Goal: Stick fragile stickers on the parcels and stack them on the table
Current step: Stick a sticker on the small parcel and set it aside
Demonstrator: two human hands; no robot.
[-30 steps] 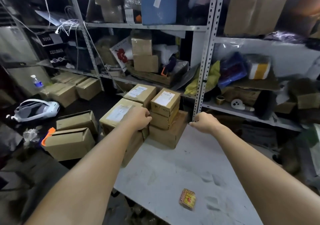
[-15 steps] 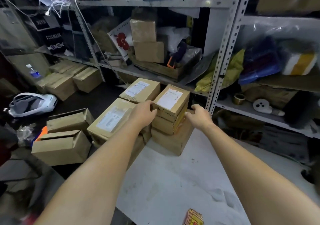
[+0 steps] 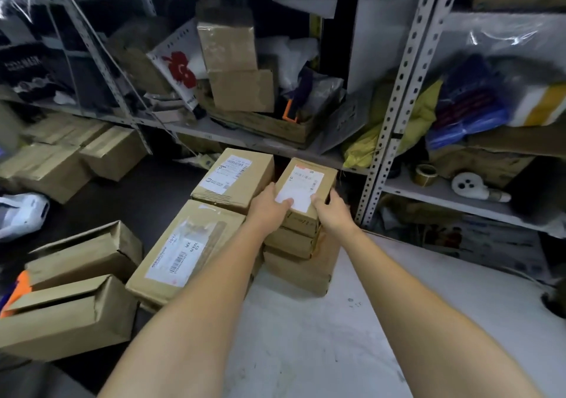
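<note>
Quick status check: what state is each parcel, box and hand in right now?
top parcel: closed, label up, on the three-high stack, gripped at both sides.
left hand: holds the top parcel's left side.
right hand: holds its right side.
large parcel: closed, label up, lying flat left of the stack.
rear parcel: closed, label up.
near cardboard box: top flaps ajar.

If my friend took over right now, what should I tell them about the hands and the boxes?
Left hand and right hand: each grips a side of the top parcel.
That parcel sits atop a three-box stack at the table's far corner; near large parcel and far large parcel lie left of it.
Done: some stacking. Left: fragile stickers, none plainly visible; sticker supply not in view.
</note>
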